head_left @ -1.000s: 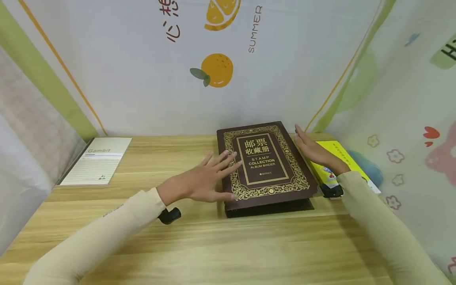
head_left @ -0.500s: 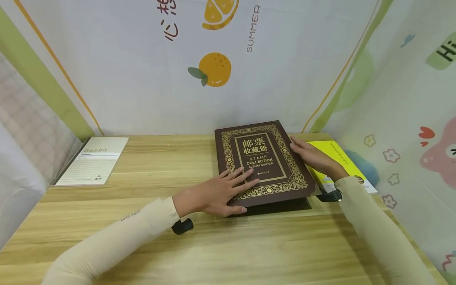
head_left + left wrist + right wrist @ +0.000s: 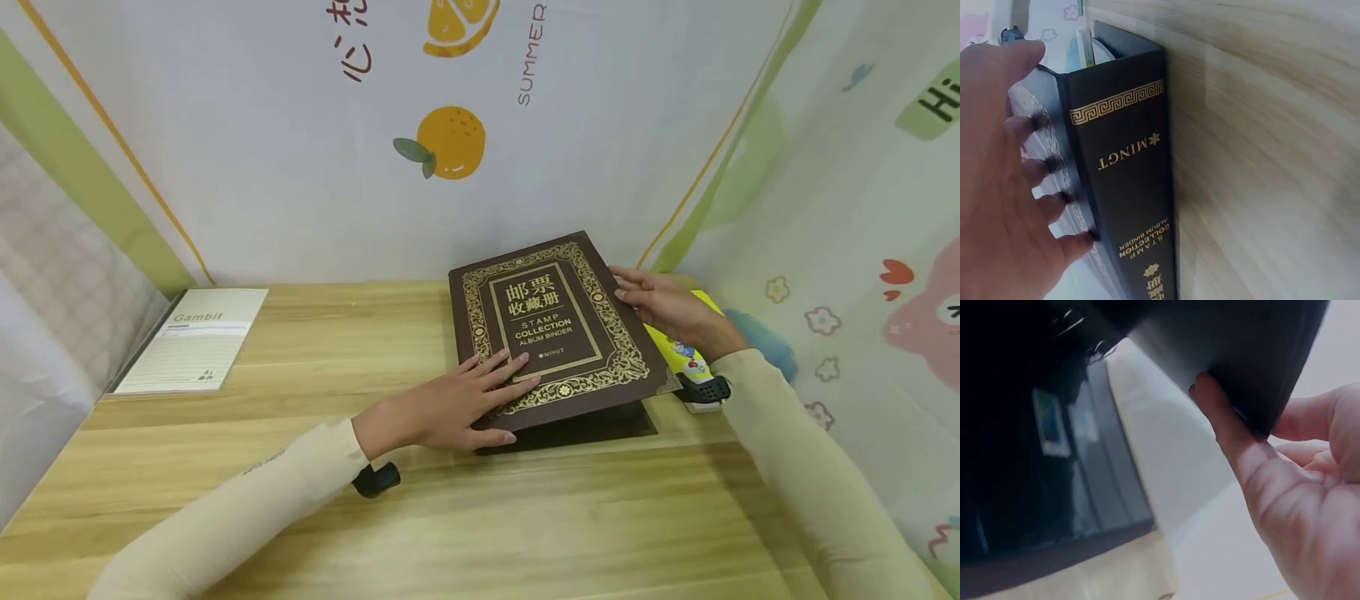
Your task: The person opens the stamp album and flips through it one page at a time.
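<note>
A brown stamp album binder (image 3: 551, 333) with gold print lies on the wooden desk (image 3: 450, 517), at the back right. My left hand (image 3: 457, 404) rests flat with straight fingers on the cover's near left corner, beside the spine (image 3: 1129, 187). The fingertips (image 3: 1054, 164) of my left hand (image 3: 1004, 206) press on the cover. My right hand (image 3: 660, 307) pinches the cover's right edge, which is raised a little off the pages. In the right wrist view the fingers of my right hand (image 3: 1285, 481) curl round the dark cover's edge (image 3: 1235, 350).
A pale "Gambit" notebook (image 3: 191, 337) lies at the desk's back left. A yellow book (image 3: 678, 350) lies under my right wrist, right of the album. Printed cloth walls (image 3: 300, 167) close in the back and both sides.
My left hand slid right onto the cover and settled flat. My right hand moved from beside the album onto its right edge, and the cover has tilted up on that side.
</note>
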### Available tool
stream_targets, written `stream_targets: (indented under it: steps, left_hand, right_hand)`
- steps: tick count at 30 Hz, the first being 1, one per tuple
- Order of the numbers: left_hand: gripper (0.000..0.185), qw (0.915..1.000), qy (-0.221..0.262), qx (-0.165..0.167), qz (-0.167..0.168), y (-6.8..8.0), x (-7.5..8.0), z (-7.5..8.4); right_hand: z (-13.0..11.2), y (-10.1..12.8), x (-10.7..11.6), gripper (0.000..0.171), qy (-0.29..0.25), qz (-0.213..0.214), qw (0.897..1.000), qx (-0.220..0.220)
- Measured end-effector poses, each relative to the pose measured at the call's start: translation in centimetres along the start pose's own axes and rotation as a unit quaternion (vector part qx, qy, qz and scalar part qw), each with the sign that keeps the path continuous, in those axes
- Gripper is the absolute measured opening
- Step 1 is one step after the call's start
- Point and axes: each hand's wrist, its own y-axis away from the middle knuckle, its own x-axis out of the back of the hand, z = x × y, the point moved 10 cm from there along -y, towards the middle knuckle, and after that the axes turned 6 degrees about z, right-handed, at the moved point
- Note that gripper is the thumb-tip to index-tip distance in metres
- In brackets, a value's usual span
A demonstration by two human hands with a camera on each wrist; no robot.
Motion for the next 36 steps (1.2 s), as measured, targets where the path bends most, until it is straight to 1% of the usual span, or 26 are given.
stream_targets:
  steps: [4, 8, 10, 12, 16, 18, 20, 22, 24, 26, 27, 28, 29, 31, 32, 34, 36]
  left_hand:
    - [0.076, 0.9995, 0.018, -0.013, 0.021, 0.5, 0.1, 0.1]
    - [0.078, 0.9982, 0.034, -0.021, 0.045, 1.1, -0.1, 0.2]
    - [0.080, 0.9969, 0.040, -0.020, 0.064, 1.4, 0.1, 0.4]
    - [0.082, 0.9954, 0.041, -0.020, 0.084, 1.8, 0.3, 0.6]
    - [0.085, 0.9920, 0.037, -0.023, 0.118, 2.5, 0.5, 0.9]
    - [0.086, 0.9896, 0.051, -0.027, 0.132, 2.6, 0.5, 1.0]
    - [0.087, 0.9856, 0.079, -0.025, 0.147, 2.7, 1.0, 1.0]
    - [0.086, 0.9780, 0.111, -0.023, 0.175, 2.8, 2.5, 1.2]
    - [0.086, 0.9678, 0.132, -0.033, 0.212, 2.7, 5.1, 1.8]
    - [0.086, 0.9596, 0.123, -0.063, 0.245, 2.2, 8.5, 3.1]
    - [0.086, 0.9565, 0.109, -0.084, 0.257, 1.8, 10.3, 3.9]
    - [0.087, 0.9543, 0.093, -0.107, 0.263, 1.3, 11.9, 4.7]
    - [0.088, 0.9530, 0.075, -0.129, 0.264, 0.8, 13.3, 5.5]
    - [0.086, 0.9528, 0.043, -0.160, 0.254, -0.1, 15.4, 6.7]
    - [0.083, 0.9546, 0.032, -0.166, 0.245, -0.5, 16.1, 7.0]
    - [0.076, 0.9588, 0.023, -0.169, 0.227, -1.1, 16.8, 7.2]
    - [0.067, 0.9596, 0.021, -0.166, 0.226, -1.2, 17.3, 7.0]
  right_hand:
    - [-1.8, 0.4, -0.3, 0.064, -0.025, 0.009, 1.000, 0.003]
    - [-4.9, 0.6, -1.5, 0.067, -0.054, -0.015, 0.998, 0.017]
    - [-6.8, 0.6, -2.3, 0.067, -0.060, -0.024, 0.998, 0.026]
    - [-8.7, 0.4, -3.2, 0.068, -0.052, -0.031, 0.998, 0.030]
    - [-11.6, 0.1, -5.1, 0.072, -0.010, -0.035, 0.999, 0.027]
    - [-12.6, 0.1, -5.8, 0.073, 0.010, -0.035, 0.999, 0.021]
    - [-13.3, 0.2, -6.2, 0.073, 0.027, -0.027, 0.999, 0.017]
    - [-13.8, 0.1, -6.6, 0.073, 0.045, -0.023, 0.999, 0.014]
    - [-14.2, 0.0, -7.2, 0.073, 0.055, -0.023, 0.998, 0.013]
    - [-14.4, -0.2, -7.8, 0.073, 0.074, -0.027, 0.997, 0.013]
    - [-14.4, -0.3, -8.2, 0.073, 0.081, -0.030, 0.996, 0.013]
    - [-14.5, -0.4, -8.4, 0.071, 0.087, -0.026, 0.996, 0.013]
    - [-14.5, -0.5, -8.6, 0.070, 0.093, -0.025, 0.995, 0.013]
    - [-14.6, -0.6, -8.8, 0.068, 0.104, -0.015, 0.994, 0.012]
    - [-14.7, -0.7, -9.0, 0.067, 0.103, -0.011, 0.995, 0.012]
    - [-14.9, -0.9, -9.4, 0.066, 0.091, -0.011, 0.996, 0.016]
    - [-15.3, -1.0, -10.0, 0.066, 0.077, -0.015, 0.997, 0.020]
